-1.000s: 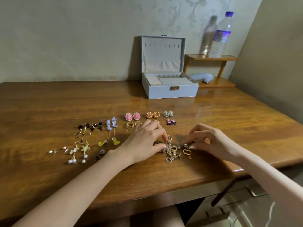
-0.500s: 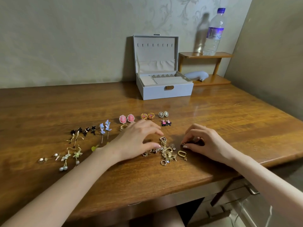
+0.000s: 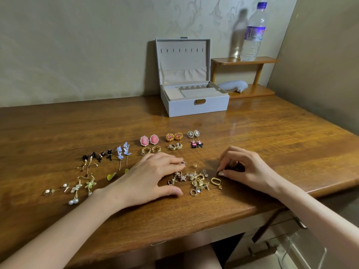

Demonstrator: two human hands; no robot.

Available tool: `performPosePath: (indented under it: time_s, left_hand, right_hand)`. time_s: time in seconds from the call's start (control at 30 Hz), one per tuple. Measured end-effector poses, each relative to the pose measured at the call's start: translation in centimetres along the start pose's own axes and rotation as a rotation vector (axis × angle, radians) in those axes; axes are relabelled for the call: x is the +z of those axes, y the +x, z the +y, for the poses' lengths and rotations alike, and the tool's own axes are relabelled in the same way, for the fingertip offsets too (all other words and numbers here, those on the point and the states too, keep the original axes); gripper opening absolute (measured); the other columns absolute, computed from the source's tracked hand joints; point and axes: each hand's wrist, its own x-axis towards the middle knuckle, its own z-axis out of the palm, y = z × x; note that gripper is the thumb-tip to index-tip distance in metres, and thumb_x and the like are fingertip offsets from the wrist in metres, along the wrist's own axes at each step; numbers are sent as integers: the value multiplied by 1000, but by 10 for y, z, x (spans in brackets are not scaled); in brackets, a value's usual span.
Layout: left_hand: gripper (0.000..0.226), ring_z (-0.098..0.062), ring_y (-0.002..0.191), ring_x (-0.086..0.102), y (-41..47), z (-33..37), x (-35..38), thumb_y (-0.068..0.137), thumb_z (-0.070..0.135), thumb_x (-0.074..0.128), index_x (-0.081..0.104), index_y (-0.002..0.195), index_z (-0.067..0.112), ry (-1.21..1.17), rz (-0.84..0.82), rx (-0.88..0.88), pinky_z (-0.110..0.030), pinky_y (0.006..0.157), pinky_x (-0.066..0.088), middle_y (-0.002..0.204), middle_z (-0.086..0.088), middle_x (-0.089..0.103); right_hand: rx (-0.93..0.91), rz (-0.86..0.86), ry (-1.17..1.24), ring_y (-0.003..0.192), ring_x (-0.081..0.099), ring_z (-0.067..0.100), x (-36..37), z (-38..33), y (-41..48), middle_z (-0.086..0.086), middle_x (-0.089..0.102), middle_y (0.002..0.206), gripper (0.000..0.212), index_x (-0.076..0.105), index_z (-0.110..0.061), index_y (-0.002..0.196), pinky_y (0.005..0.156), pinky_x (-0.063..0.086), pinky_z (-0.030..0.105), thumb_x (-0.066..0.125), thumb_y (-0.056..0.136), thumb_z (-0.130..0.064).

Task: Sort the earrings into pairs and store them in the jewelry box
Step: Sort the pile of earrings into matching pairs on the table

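Observation:
An unsorted pile of small gold earrings (image 3: 198, 181) lies near the table's front edge, between my hands. My left hand (image 3: 153, 177) rests flat beside it with fingers spread, fingertips touching a small gold earring (image 3: 183, 163). To the right of the pile, my right hand (image 3: 246, 168) is curled, its fingers pinched on a small dark earring (image 3: 236, 168). Sorted pairs lie in rows behind: pink cameos (image 3: 149, 140), gold-and-pink rounds (image 3: 173, 136), grey cameos (image 3: 193, 133), blue flowers (image 3: 123, 152), black cats (image 3: 104, 154). The grey jewelry box (image 3: 194, 107) stands open at the back.
More pairs lie at the left: pearl drops (image 3: 77, 191) and yellow hearts (image 3: 111, 176). A small wooden shelf (image 3: 244, 61) at the back right carries a water bottle (image 3: 252, 33). The wooden table (image 3: 272, 133) ends close below my wrists; a wall stands at the right.
My left hand has flattened and slid left off the pile, uncovering more of it. My right hand has drawn back to the right with its fingers curled.

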Motion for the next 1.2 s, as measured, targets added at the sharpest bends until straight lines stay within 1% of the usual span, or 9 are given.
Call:
performPosePath:
  time_s: [0.13,0.3,0.4,0.5,0.63,0.8,0.9,1.03,1.2]
  left_hand:
    - [36,0,109,45,5,-1,4,82,56,47,64,101,30,-95,234,7,-24,98,32,112,19,57]
    - [7,-1,97,43,13,6,9,79,28,69,63,79,25,-53,281,35,-25,92,28,99,13,60]
    - [8,0,95,42,13,7,9,79,26,69,61,77,25,-30,293,51,-26,91,30,97,14,60]
    - [9,0,92,52,12,9,7,80,19,67,59,77,20,-60,335,50,-25,88,40,95,14,63]
    - [10,-4,84,60,8,10,1,82,3,64,58,79,10,-251,368,-14,-18,74,50,88,7,65]
    - [10,-9,76,65,6,11,-7,86,6,62,57,87,15,-505,345,-153,-25,70,54,84,5,67]
    - [12,-12,76,67,7,11,-12,88,4,57,50,86,14,-673,319,-229,-22,66,52,86,-2,69]
    - [17,-18,82,68,9,6,-18,87,-7,53,58,80,8,-857,307,-341,-22,70,54,89,-6,71]
    - [16,-14,85,69,6,4,-19,82,-4,62,65,95,5,-921,222,-394,-18,75,54,93,-7,71]
  right_hand:
    - [24,32,45,79,59,13,0,1,-1,-10,66,87,17,65,-22,76,71,45,20,74,78,-7]
    - [38,106,98,76,64,16,-1,0,-4,-8,69,84,18,58,-11,72,70,53,32,67,75,4]
    - [39,139,101,73,64,19,0,0,-5,-7,68,83,13,58,-13,70,67,54,41,67,73,-4]
    - [55,160,120,73,66,14,0,0,-5,-5,68,80,17,64,-14,74,69,56,36,74,75,0]
    - [73,204,161,70,67,17,0,-1,-3,2,69,78,16,62,-10,80,67,56,29,74,75,0]
    - [59,164,204,69,67,19,2,-4,2,4,68,82,23,67,-12,73,61,55,28,67,78,11]
    - [91,119,253,76,68,19,4,-9,6,2,69,87,17,74,-10,76,67,56,26,71,75,7]
    - [173,91,241,86,66,9,0,-15,12,-3,72,89,17,76,-13,85,79,50,18,77,71,-4]
    - [238,73,312,76,67,4,4,-23,20,-5,74,80,21,76,-14,87,68,47,10,69,77,4]
